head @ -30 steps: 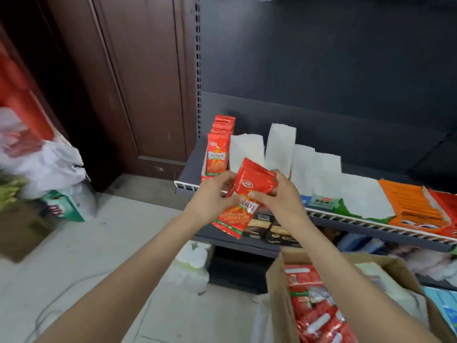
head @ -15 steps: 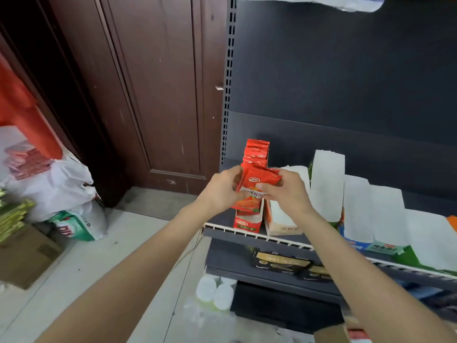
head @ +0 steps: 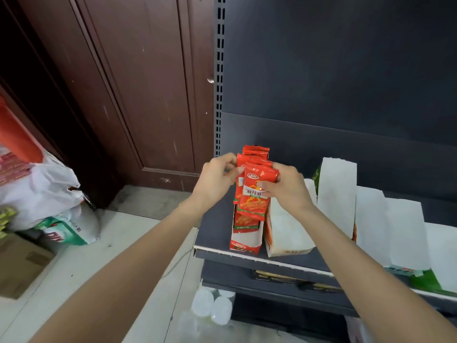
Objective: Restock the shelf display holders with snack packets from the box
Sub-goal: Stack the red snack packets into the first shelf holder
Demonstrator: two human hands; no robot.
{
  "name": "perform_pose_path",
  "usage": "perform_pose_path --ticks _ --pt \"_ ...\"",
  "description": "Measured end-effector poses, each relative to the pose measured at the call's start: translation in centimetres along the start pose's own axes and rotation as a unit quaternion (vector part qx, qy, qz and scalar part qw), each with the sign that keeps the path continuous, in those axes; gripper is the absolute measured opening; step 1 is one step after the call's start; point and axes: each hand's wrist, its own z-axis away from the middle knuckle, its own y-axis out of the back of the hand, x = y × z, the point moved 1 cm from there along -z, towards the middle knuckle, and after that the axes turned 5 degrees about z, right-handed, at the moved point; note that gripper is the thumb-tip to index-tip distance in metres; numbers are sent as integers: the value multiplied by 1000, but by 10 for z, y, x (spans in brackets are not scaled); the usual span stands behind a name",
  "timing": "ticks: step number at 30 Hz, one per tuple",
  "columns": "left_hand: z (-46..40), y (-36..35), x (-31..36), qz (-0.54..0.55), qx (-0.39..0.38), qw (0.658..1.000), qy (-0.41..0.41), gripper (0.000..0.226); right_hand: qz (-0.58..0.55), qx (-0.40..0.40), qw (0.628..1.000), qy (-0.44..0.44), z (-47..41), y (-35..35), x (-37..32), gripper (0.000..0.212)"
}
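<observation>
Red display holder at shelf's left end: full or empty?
Partly filled. The red display holder has packets standing at its back, while its white-lined front section is bare.

Both hands (head: 252, 181) raised, fingers curled

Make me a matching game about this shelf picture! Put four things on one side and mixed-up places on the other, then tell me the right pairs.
Things:
1. red snack packet
2. red display holder
3. white display holder
4. green and white bag

Places:
A. on the floor, left of the shelf
B. at the shelf's left end, packets standing in it
C. held in both hands above the shelf
D. on the shelf, just right of the red one

Pairs: 1-C, 2-B, 3-D, 4-A
</observation>
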Motion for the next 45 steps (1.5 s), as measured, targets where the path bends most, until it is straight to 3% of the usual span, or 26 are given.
perform_pose_path --ticks 4,10,12,14,20,25,28,33,40,45 --pt "-10 3 -3 41 -6 998 42 13 25 14 1000 -6 0 -2 2 41" --pt "-16 -6 -12 -88 -86 991 50 9 173 3 985 2 4 -17 10 50" --pt "-17 -6 -16 -121 -89 988 37 4 255 14 966 36 4 -23 9 51" --pt "-15 -5 -20 -132 -81 988 15 12 322 19 944 68 3 -26 7 50" --pt "-4 -9 -33 -147 -25 987 -65 18 424 2 898 122 -6 -27 8 54" --pt "-3 -19 -35 -199 -105 974 -40 30 512 -1 845 153 -7 -33 17 56" --pt "-3 -21 -30 -210 -101 972 -23 33 473 3 869 145 -8 -34 21 52" --pt "5 -31 -21 -270 -97 958 -10 38 224 5 969 106 -3 -27 25 36" --pt "35 -35 4 -319 5 945 -65 33 139 67 985 76 26 2 22 28" --pt "78 -53 27 -212 -33 973 -88 23 142 67 985 65 73 17 27 27"
